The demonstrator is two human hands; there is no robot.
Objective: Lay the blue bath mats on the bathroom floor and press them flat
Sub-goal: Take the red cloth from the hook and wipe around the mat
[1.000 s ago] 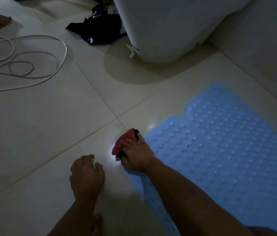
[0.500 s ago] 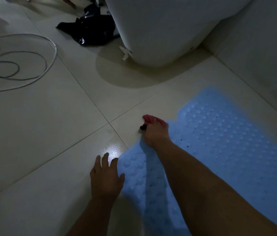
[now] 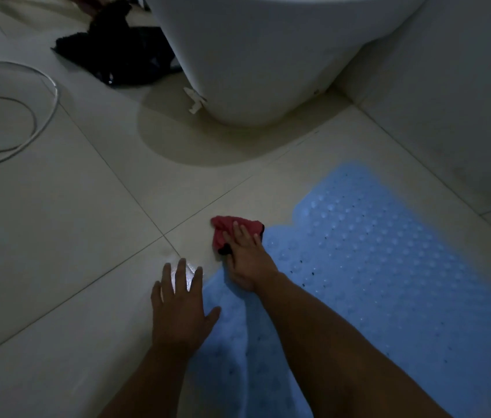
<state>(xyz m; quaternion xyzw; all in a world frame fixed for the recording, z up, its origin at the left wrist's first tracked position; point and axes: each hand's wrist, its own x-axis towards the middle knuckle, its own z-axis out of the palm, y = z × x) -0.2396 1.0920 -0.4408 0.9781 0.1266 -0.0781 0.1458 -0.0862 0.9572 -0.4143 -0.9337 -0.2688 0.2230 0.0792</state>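
Both hands have shifted: half a second ago the right hand [image 3: 245, 257] sat further up the mat's [image 3: 389, 267] edge with the red cloth [image 3: 226, 232] poking out past its fingers, and now it lies flatter, fingers straight, pressing the cloth down at the mat's near-left edge. The left hand [image 3: 182, 309], which had its thumb on the mat, now rests spread flat on the tile [image 3: 57, 251], its thumb just touching the mat's border.

Head view: one blue mat lies on the floor to the right, between the toilet base [image 3: 253, 70] and the wall [image 3: 464, 101], bumpy side up. It looks mostly flat, though a fold or ripple seems to run under the right forearm.

Risks, as I judge them: the cloth is caught at the edge, so pressing there could leave a lump or keep that edge from gripping the tile. A glossy patch by the left fingers may be wet, and a palm or the mat could slide on it. The white cable [image 3: 36, 116] coiled to the left is a snag hazard.

Hard to tell: the light is dim; the mat's right and lower parts run out of frame; the forearm hides part of it. No second mat shows. The dark heap [image 3: 123, 55] by the toilet cannot be identified.
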